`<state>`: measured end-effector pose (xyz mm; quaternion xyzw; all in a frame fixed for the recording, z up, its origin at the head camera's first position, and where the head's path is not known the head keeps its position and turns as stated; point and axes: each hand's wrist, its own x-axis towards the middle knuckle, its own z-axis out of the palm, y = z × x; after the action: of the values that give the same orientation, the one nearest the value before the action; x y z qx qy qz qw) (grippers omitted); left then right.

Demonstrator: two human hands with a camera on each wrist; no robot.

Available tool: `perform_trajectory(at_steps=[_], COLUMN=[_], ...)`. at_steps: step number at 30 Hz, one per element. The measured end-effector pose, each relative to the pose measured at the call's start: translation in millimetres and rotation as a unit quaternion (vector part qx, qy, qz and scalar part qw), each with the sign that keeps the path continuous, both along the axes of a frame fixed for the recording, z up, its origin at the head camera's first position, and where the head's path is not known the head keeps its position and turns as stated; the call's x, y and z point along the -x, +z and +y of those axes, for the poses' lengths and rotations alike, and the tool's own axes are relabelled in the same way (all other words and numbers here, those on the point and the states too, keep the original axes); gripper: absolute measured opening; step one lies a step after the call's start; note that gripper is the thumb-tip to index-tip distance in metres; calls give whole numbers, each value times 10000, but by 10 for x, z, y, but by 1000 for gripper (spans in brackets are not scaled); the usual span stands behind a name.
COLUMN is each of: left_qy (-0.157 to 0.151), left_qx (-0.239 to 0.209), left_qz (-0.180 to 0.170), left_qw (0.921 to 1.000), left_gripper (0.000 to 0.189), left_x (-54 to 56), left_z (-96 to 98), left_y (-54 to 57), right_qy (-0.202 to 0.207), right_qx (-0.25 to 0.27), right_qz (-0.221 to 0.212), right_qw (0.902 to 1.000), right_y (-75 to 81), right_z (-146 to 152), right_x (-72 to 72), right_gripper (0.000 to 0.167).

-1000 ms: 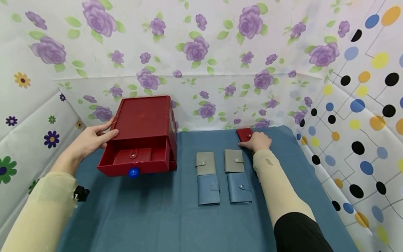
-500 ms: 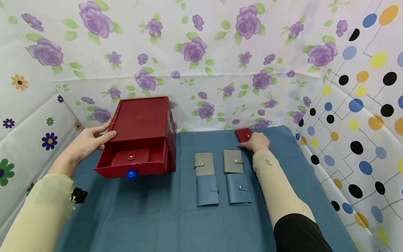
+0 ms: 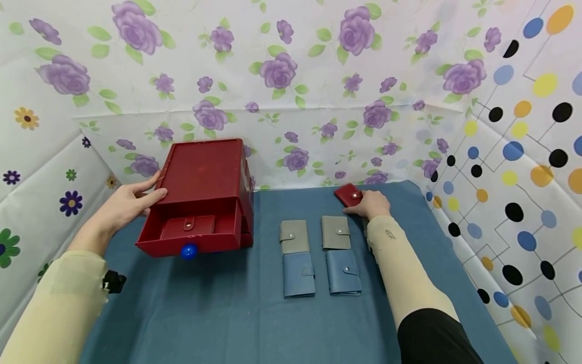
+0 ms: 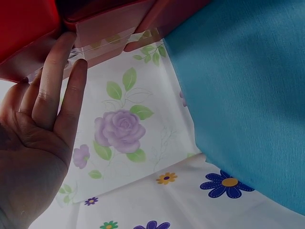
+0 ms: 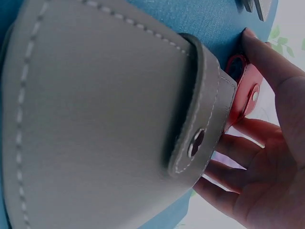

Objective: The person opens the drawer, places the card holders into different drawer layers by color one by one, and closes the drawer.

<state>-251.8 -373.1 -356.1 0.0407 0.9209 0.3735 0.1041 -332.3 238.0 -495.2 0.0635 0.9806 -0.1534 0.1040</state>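
Observation:
My left hand [image 3: 123, 205] rests on the left side of a red drawer box [image 3: 200, 169], thumb near its front edge. In the left wrist view its fingers [image 4: 50, 86] are nearly straight and touch the box. The box's upper drawer [image 3: 227, 241], with a blue knob [image 3: 189, 251], is pulled out and holds a red card holder [image 3: 175, 228]. Toward the back right of the table, my right hand [image 3: 375, 205] grips a second red card holder [image 3: 347, 194] between thumb and fingers. The right wrist view shows its snap strap facing outward.
Left of my right forearm lie two grey card holders [image 3: 294, 236] [image 3: 335, 232] and, nearer, two blue ones [image 3: 298, 275] [image 3: 343, 273]. Patterned sheets [image 3: 291, 126] enclose the back and sides of the blue cloth [image 3: 204, 313].
The red card holder in my right hand has turned and shifted slightly left. My left hand stays against the box, and the drawer remains pulled out.

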Motion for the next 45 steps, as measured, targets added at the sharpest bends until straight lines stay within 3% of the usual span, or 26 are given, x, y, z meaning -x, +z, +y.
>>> perform_trajectory(at_steps=[16, 23, 34, 45], left_qy=[11, -1, -3, -14], left_qx=[-75, -45, -48, -65], left_qz=[17, -12, -8, 60], left_qw=[10000, 10000, 10000, 10000], left_gripper=[76, 77, 78, 77], left_x=[3, -11, 5, -4], left_z=[-17, -21, -13, -1], left_y=[-2, 4, -12, -19], right_qy=[195, 398, 285, 240], right_qx=[126, 229, 359, 410], right_qz=[-123, -492, -670, -574], right_qw=[9997, 9977, 9967, 9972], right_y=[-11, 48, 46, 17], right_z=[19, 42, 52, 65], right_x=[40, 40, 62, 41], right_gripper=[102, 102, 102, 102])
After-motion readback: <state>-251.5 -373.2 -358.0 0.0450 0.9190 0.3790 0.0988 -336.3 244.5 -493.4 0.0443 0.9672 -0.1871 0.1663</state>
